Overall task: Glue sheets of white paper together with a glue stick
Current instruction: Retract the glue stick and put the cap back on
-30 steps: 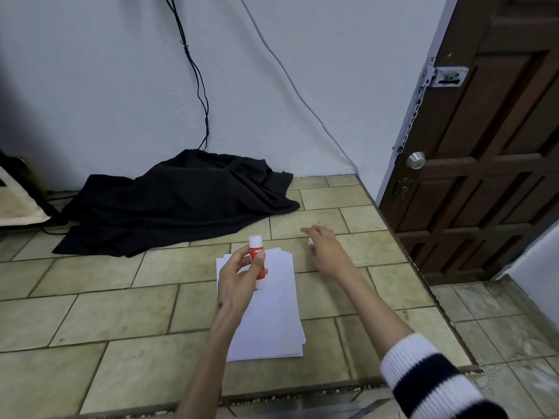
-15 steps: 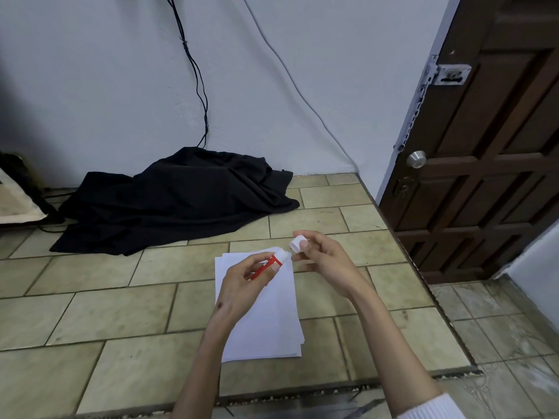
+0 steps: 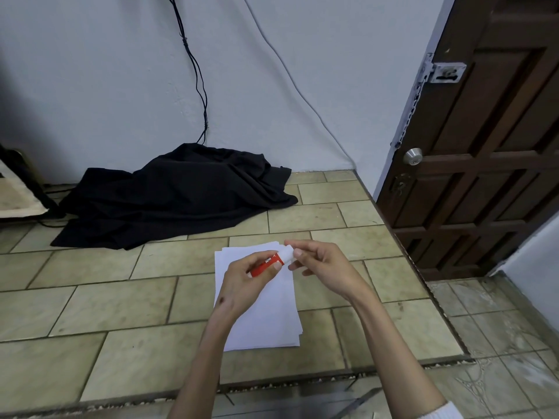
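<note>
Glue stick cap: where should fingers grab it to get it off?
Pinch the white cap round its sides, coming from the far right end, as the right hand does. The left hand holds the red glue stick tilted, so the cap end points up and right, free.

Looks like a home, entry area: panelled wooden door (image 3: 496, 164) at right with knob (image 3: 412, 156) and chain, tiled ledge (image 3: 121, 297) lower left, black cloth (image 3: 169, 195) heaped against painted wall (image 3: 90, 86).
</note>
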